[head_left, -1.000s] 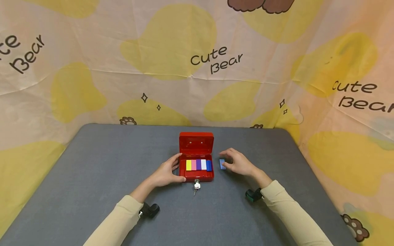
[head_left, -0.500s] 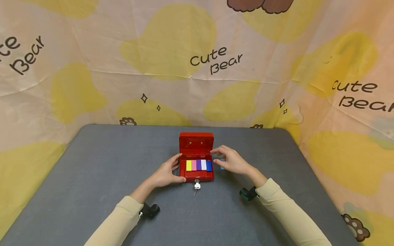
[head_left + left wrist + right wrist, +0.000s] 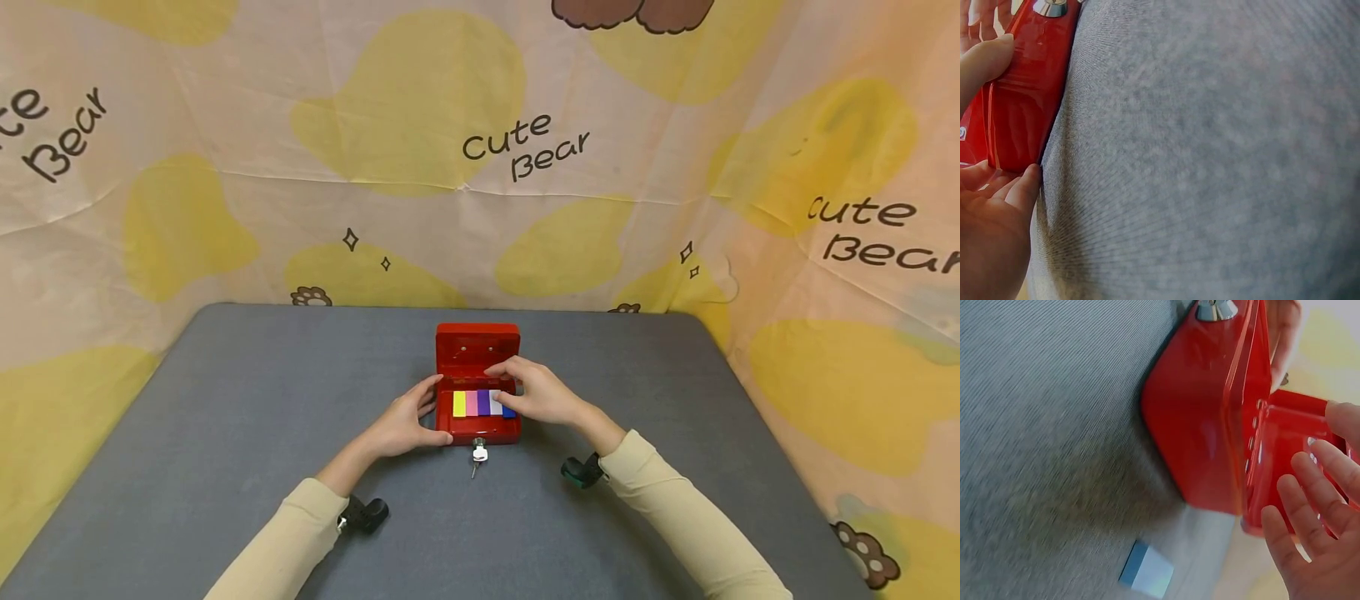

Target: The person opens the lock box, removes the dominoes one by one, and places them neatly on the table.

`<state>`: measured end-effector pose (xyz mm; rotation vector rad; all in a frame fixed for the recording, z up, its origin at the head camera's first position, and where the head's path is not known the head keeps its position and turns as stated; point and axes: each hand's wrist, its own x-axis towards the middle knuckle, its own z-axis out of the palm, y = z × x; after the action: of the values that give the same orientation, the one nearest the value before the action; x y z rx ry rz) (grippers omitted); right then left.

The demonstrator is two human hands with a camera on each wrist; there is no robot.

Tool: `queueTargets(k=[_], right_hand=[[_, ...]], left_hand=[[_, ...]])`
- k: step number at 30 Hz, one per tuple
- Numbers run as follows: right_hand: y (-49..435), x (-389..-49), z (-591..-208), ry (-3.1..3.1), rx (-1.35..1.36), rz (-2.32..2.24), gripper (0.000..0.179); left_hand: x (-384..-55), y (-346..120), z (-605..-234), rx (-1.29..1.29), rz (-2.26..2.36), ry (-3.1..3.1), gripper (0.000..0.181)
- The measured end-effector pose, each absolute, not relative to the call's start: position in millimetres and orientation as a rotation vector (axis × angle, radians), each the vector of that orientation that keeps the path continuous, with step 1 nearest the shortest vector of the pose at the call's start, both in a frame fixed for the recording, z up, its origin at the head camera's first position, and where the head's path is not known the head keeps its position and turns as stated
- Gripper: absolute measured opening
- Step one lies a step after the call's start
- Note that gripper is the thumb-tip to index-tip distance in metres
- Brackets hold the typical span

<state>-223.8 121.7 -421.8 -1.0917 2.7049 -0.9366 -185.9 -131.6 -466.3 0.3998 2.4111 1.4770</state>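
In the head view a small red metal cash box (image 3: 465, 432) stands with its lid (image 3: 477, 343) raised. Inside lies a row of coloured blocks: yellow (image 3: 459, 404), pink (image 3: 472, 404), purple (image 3: 483, 403), white and blue. My left hand (image 3: 399, 423) grips the box's left side, thumb at the front corner and fingers along the side. Over the box's right part hovers my right hand (image 3: 546, 395), fingers loosely spread and holding nothing; it partly covers the white and blue blocks. The right wrist view shows a light blue block (image 3: 1150, 572) on the table beside the box.
A key (image 3: 480, 455) sits in the lock at the box's front, with a second key hanging below. The box stands on a grey cloth-covered table (image 3: 300, 375). Behind and at the sides hangs a patterned fabric backdrop (image 3: 420, 100).
My right hand has moved left, from beside the loose light blue block to above the box, without taking that block along. My left hand stays on the box.
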Motion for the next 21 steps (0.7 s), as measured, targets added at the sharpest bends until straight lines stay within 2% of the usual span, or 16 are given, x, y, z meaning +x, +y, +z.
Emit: queueTargets(k=[21], right_hand=[[86.6,-222.9,-430.4,2.719,-1.182,-0.799,0.041]], left_hand=[[-187.8,-133.4,-467.6,0.411,1.410,2.523,0.093]])
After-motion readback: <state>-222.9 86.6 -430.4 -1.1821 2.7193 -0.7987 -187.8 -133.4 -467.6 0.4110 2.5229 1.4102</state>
